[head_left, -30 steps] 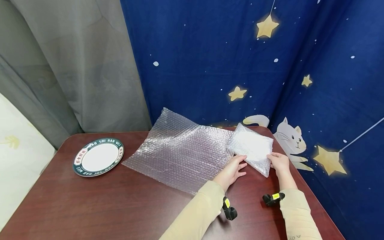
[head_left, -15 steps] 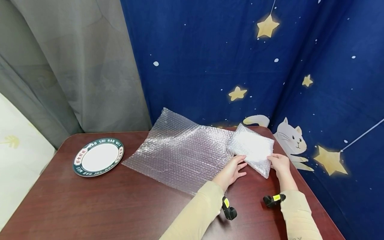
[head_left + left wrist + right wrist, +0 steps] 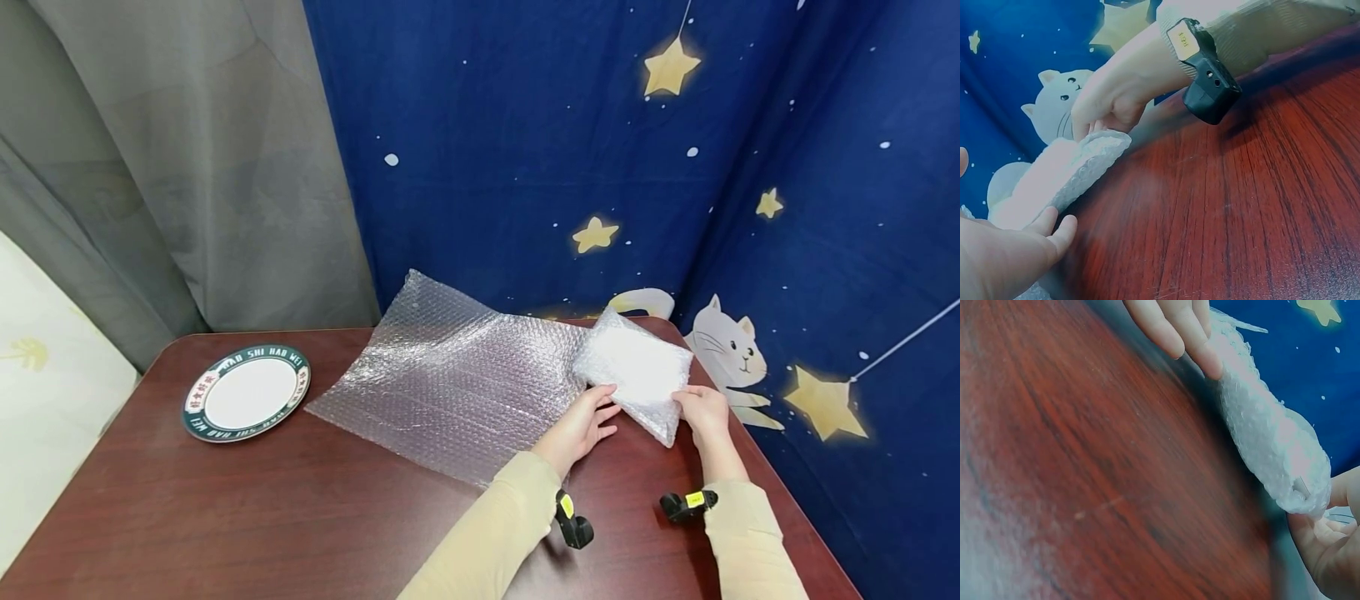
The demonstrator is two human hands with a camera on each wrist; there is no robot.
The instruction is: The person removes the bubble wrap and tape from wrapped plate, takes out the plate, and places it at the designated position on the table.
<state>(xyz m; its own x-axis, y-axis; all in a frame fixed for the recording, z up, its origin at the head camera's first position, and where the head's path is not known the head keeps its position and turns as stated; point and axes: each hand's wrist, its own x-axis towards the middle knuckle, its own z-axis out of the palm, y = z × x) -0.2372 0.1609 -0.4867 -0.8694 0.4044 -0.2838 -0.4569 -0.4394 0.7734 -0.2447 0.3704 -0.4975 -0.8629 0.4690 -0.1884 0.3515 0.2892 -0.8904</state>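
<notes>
One green-rimmed plate lies near the far left corner of the table. Right of it, a spread sheet of bubble wrap covers the middle of the far edge, one corner showing past that edge. Next in line, the left hand touches the near left side of a bubble-wrapped packet, its lower fingers spread; whether the partly hidden digits pinch cannot be told. The packet sits by the far right corner, its left end against or over the sheet. Governing relation: the packet lies between the hands and slightly beyond them, long axis slanting from far left to near right; neither hand is clearly nearer, as both touch it. The right hand pinches its right end.
</notes>
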